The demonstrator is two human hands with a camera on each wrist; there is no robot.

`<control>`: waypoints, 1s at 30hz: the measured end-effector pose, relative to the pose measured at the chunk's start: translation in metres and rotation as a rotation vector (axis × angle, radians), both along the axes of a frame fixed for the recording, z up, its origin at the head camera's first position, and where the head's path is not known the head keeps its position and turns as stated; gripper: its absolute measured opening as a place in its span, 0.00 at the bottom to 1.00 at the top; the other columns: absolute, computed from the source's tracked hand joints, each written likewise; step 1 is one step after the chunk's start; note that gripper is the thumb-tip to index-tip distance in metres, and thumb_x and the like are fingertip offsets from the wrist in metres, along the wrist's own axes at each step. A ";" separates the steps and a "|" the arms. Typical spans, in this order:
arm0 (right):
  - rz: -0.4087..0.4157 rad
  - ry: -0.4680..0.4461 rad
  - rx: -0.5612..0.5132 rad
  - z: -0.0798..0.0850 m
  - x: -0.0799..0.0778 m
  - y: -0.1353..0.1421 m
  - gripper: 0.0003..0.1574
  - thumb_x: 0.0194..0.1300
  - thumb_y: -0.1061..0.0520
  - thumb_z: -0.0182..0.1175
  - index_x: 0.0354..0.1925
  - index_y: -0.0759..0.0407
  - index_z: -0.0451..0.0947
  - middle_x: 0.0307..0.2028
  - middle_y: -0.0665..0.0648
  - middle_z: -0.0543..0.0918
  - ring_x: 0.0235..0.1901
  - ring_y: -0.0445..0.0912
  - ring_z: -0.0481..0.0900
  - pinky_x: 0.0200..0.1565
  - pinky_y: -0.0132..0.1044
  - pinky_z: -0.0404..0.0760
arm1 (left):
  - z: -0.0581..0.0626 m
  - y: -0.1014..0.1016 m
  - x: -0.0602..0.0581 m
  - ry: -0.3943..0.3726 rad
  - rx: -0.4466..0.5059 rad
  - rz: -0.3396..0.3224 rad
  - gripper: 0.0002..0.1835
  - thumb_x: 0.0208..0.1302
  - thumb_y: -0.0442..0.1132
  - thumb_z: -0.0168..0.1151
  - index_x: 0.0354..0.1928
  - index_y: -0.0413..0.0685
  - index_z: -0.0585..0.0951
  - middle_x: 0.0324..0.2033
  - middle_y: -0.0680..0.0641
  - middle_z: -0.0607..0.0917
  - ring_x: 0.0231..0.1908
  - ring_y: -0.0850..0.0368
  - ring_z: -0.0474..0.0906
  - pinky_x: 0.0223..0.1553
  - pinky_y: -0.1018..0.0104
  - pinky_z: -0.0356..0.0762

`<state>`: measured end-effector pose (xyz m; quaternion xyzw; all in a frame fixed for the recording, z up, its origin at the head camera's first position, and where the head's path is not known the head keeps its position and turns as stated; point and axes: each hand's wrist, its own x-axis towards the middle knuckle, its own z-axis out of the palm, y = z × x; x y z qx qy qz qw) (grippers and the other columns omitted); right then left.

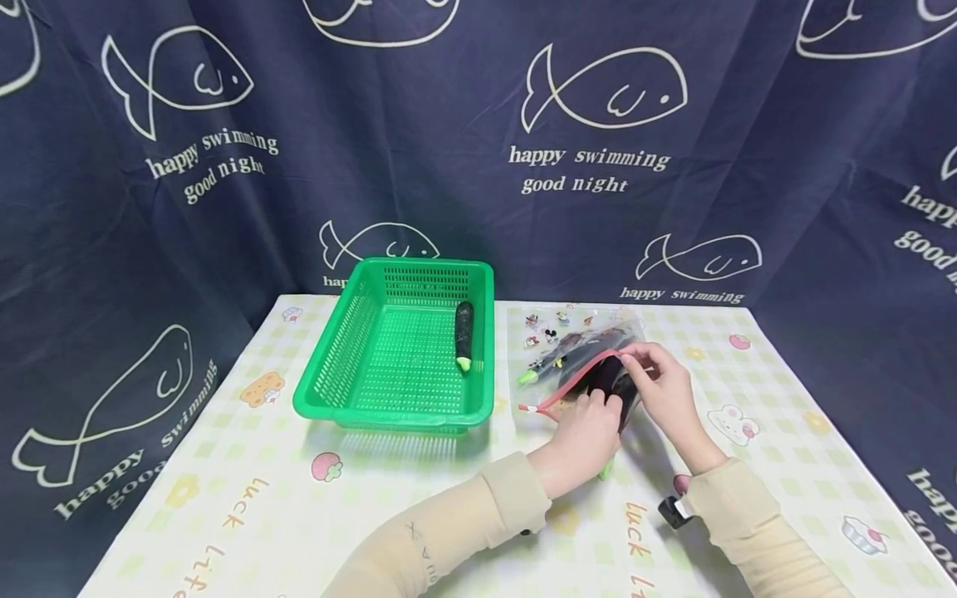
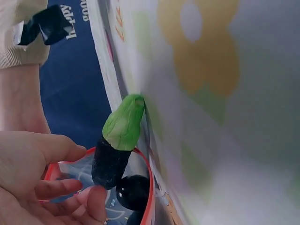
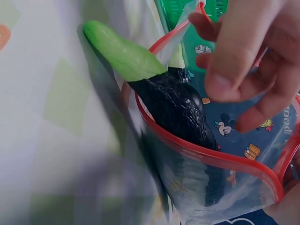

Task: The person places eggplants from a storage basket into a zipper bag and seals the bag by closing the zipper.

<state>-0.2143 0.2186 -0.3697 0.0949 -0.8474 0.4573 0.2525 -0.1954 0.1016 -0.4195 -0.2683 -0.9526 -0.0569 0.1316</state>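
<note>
A clear zip bag [image 1: 534, 328] with a red zip rim [image 3: 206, 157] and cartoon prints lies with its mouth open. One dark eggplant [image 3: 173, 110] is partly inside, its green stem end [image 2: 124, 122] sticking out over the rim onto the table. Other dark eggplants show in the bag, one as a rounded shiny end [image 2: 133, 192]. My left hand [image 1: 586, 436] is at the bag's mouth beside the sticking-out eggplant, fingers loosely bent and not wrapped round it. With thumb and fingers, my right hand [image 1: 661, 390] pinches the red rim at the bag's far right side.
To the left stands a green plastic basket [image 1: 396, 419] with one dark eggplant [image 1: 464, 336] along its right side. A patterned cloth [image 1: 254, 498] covers the table. Behind hangs a dark blue curtain [image 1: 449, 149] with fish prints.
</note>
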 end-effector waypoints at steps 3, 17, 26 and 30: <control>-0.002 0.001 -0.002 0.001 0.000 0.000 0.06 0.61 0.68 0.60 0.37 0.71 0.79 0.35 0.67 0.81 0.28 0.31 0.75 0.30 0.19 0.73 | -0.001 -0.004 0.005 0.013 -0.014 -0.031 0.18 0.54 0.51 0.66 0.41 0.51 0.75 0.34 0.51 0.78 0.32 0.59 0.75 0.33 0.68 0.75; -0.009 -0.009 0.008 0.000 0.001 0.001 0.06 0.61 0.67 0.60 0.37 0.70 0.79 0.36 0.65 0.82 0.29 0.30 0.74 0.31 0.18 0.72 | -0.013 -0.006 0.032 -0.042 -0.052 -0.072 0.22 0.50 0.46 0.70 0.45 0.54 0.71 0.37 0.50 0.72 0.25 0.60 0.71 0.18 0.74 0.67; -0.007 -0.011 0.007 0.001 0.001 0.001 0.06 0.61 0.67 0.60 0.37 0.70 0.79 0.35 0.65 0.82 0.29 0.33 0.75 0.31 0.19 0.73 | -0.013 -0.001 0.032 -0.081 -0.109 -0.117 0.14 0.57 0.37 0.63 0.45 0.58 0.75 0.41 0.49 0.70 0.26 0.60 0.70 0.18 0.74 0.66; -0.007 -0.011 0.009 0.002 0.001 0.001 0.06 0.61 0.67 0.60 0.37 0.70 0.79 0.35 0.65 0.82 0.29 0.33 0.75 0.31 0.19 0.73 | -0.013 0.002 0.033 -0.059 -0.137 -0.113 0.12 0.56 0.39 0.64 0.42 0.58 0.76 0.41 0.49 0.69 0.26 0.60 0.69 0.18 0.74 0.66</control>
